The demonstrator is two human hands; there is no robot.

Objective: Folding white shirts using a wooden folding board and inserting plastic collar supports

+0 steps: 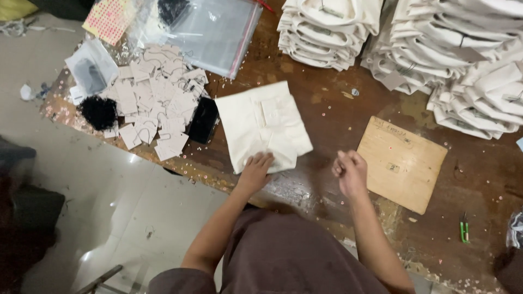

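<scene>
A folded cream garment (261, 124) lies on the brown wooden table (327, 114) in front of me, with a small paper tag resting on its top. My left hand (256, 170) presses flat on the garment's near edge, fingers spread. My right hand (348, 170) hovers over the bare table to the right of the garment, fingers curled shut; whether it pinches something small I cannot tell.
A heap of cream paper tags (155, 103) and black string (99, 111) lies left, beside a black object (203, 120) and plastic bags (215, 32). Stacks of folded cream garments (457, 60) fill the far right. A wooden board (402, 163) and green snips (464, 228) lie right.
</scene>
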